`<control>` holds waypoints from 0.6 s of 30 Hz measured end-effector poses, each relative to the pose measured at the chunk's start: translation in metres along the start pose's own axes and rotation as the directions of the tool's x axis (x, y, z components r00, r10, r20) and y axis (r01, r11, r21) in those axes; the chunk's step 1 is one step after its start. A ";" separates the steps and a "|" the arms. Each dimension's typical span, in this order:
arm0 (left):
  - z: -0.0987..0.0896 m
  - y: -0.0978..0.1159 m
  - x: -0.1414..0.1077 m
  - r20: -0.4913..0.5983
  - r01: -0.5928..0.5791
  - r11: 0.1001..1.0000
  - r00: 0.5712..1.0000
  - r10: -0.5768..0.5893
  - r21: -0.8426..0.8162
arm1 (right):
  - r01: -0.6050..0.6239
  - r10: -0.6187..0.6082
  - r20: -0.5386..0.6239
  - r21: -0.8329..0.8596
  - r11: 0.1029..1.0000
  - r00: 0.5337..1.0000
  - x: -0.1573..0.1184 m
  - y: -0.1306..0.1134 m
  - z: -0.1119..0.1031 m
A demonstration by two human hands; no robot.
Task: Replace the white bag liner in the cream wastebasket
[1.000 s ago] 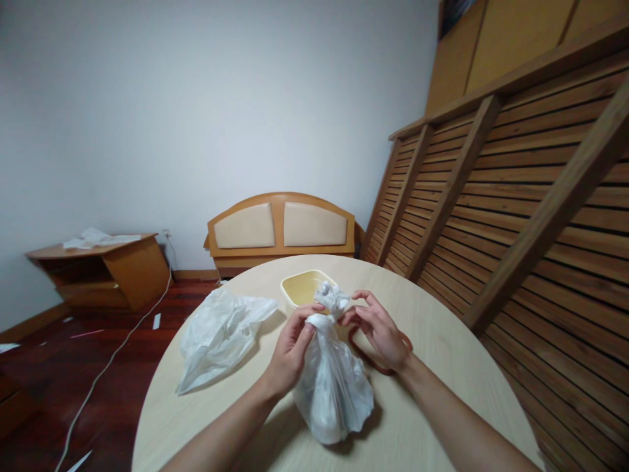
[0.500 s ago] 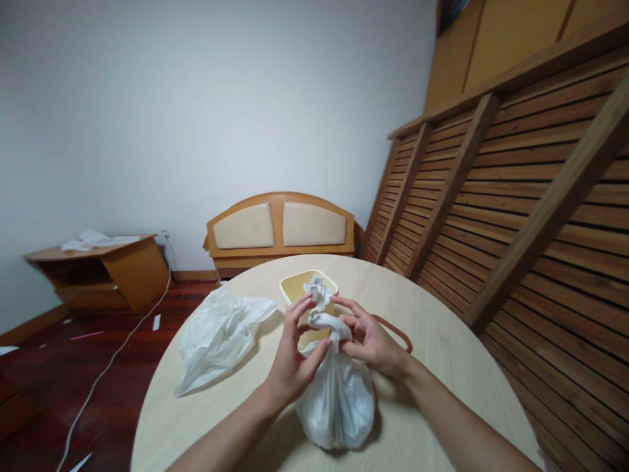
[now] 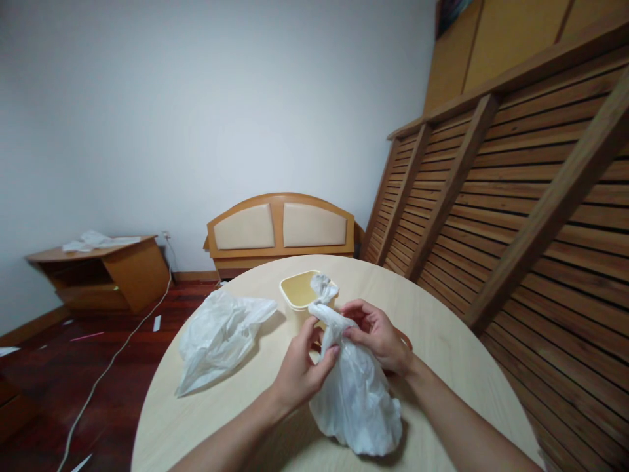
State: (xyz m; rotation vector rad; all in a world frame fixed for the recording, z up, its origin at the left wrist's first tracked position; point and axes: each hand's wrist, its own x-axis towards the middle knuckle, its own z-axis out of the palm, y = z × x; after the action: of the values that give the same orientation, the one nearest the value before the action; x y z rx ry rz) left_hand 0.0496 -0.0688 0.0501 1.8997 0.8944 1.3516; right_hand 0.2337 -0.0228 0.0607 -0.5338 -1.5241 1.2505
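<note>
A filled white plastic bag rests near the front of the round table, its neck twisted and gathered with a crumpled tuft at the top. My left hand pinches the left side of the neck between thumb and fingers. On the other side, my right hand grips the neck just below the twist, with some fingers curled behind it. Behind the tuft stands a pale yellow plastic bin, partly hidden by the bag. What the bag contains cannot be made out.
A second crumpled white plastic bag lies on the table's left side. A brown curved handle shows behind my right wrist. Slatted wooden panels lean along the right. A low cabinet and a cable are at the left.
The filled bag has tilted, its bottom swinging right while its tuft leans over the bin's right rim. Both hands have shifted slightly and now hold the neck lower, beneath the twist.
</note>
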 end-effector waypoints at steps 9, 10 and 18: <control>-0.016 0.007 -0.001 0.139 0.055 0.954 0.990 -0.014 -0.295 | -0.046 0.063 -0.096 0.165 0.985 0.993 -0.002 -0.023 -0.019; -0.015 0.008 0.000 0.157 0.081 0.940 0.987 -0.030 -0.333 | -0.086 0.095 -0.040 0.181 0.980 0.995 -0.003 -0.023 -0.019; -0.007 0.008 0.003 0.201 0.218 0.893 0.968 -0.148 -0.393 | -0.195 0.178 0.152 0.101 0.976 0.972 -0.001 -0.014 -0.020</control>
State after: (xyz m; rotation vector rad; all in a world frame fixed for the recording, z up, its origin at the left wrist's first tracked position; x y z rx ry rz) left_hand 0.0446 -0.0695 0.0599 1.5319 0.6258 1.1419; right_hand 0.2560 -0.0202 0.0706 -0.5309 -1.5352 1.5409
